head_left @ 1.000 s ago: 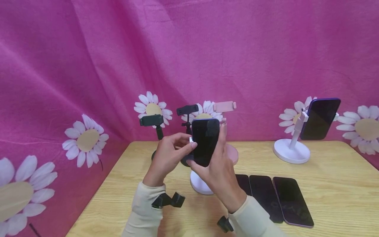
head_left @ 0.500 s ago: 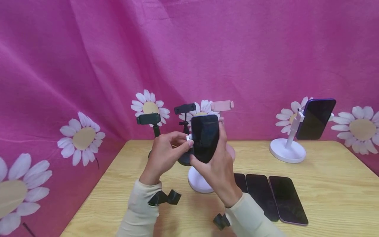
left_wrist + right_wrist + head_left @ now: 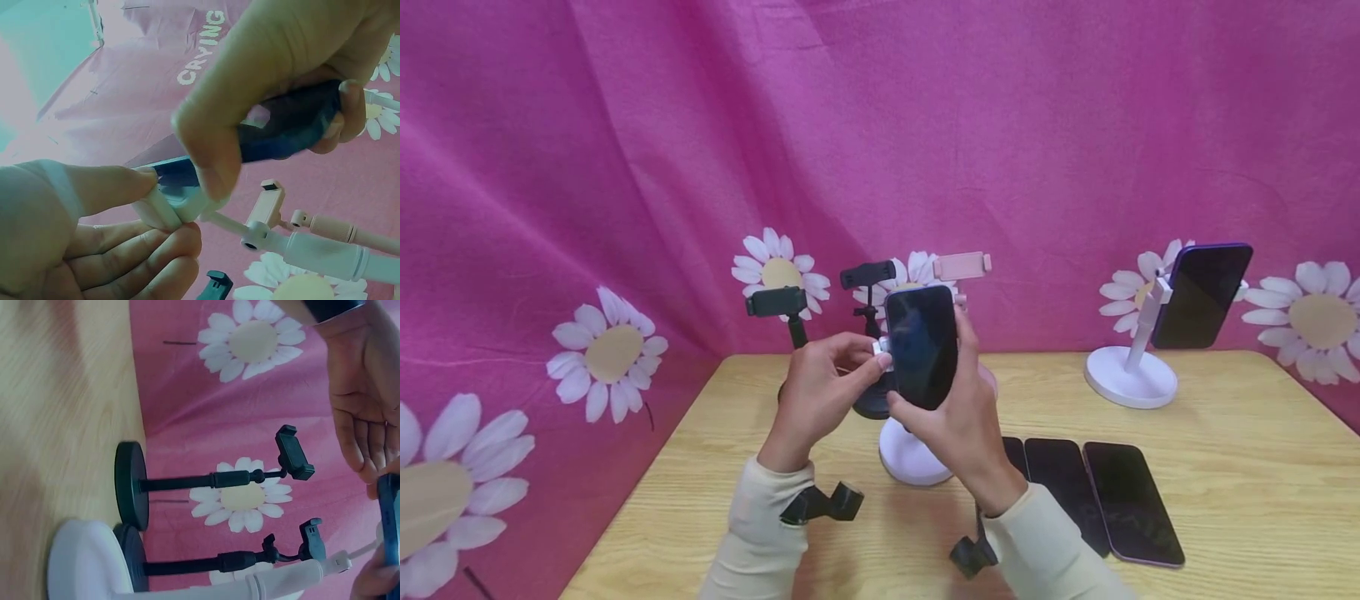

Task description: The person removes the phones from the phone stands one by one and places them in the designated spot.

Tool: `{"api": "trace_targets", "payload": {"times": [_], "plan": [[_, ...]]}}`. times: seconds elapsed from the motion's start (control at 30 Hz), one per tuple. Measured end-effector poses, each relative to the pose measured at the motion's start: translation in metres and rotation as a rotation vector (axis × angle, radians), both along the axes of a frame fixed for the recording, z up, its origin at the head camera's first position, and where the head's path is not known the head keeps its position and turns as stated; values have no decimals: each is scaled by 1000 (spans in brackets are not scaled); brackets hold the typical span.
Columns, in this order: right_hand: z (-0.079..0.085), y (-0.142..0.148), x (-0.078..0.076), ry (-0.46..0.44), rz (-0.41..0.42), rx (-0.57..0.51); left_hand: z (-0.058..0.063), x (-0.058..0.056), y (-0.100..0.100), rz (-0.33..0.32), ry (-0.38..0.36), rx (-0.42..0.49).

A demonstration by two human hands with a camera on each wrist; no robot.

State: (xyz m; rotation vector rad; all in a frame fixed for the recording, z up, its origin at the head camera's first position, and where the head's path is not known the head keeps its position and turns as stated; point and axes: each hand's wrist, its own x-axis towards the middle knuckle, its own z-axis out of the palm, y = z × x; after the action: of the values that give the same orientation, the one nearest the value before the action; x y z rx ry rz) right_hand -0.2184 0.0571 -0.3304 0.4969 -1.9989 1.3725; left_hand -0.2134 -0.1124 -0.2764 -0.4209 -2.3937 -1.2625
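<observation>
A dark phone (image 3: 922, 346) with a blue edge stands nearly upright at the white phone stand (image 3: 913, 458). My right hand (image 3: 951, 408) grips the phone by its right side and lower edge. With thumb and fingertips my left hand (image 3: 823, 387) pinches the white clamp (image 3: 165, 206) of that stand, at the phone's left edge. In the left wrist view the phone (image 3: 281, 125) lies against the clamp, and the stand's white arm (image 3: 319, 253) runs off to the right. The phone hides most of the clamp from the head view.
Behind stand a dark green stand (image 3: 777, 302), a black stand (image 3: 868, 275) and a pink stand (image 3: 962, 267). At right a white stand (image 3: 1131, 377) holds another phone (image 3: 1202, 296). Several phones (image 3: 1133, 502) lie flat on the wooden table (image 3: 1247, 467). A pink flowered cloth (image 3: 1000, 125) hangs behind.
The phone has risen slightly and tilted a little in my right hand. My left hand keeps its pinch on the white clamp. The whole head view has shifted slightly.
</observation>
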Motion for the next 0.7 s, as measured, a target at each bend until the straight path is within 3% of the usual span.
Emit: {"api": "trace_targets", "payload": {"times": [0.33, 0.5, 0.7], "plan": [[30, 4, 26, -171, 229, -122, -2, -1, 5, 27, 10, 6], [21, 7, 16, -221, 317, -160, -3, -2, 9, 37, 43, -8], [8, 8, 4, -198, 389, -102, -2, -2, 9, 33, 78, -28]]}}
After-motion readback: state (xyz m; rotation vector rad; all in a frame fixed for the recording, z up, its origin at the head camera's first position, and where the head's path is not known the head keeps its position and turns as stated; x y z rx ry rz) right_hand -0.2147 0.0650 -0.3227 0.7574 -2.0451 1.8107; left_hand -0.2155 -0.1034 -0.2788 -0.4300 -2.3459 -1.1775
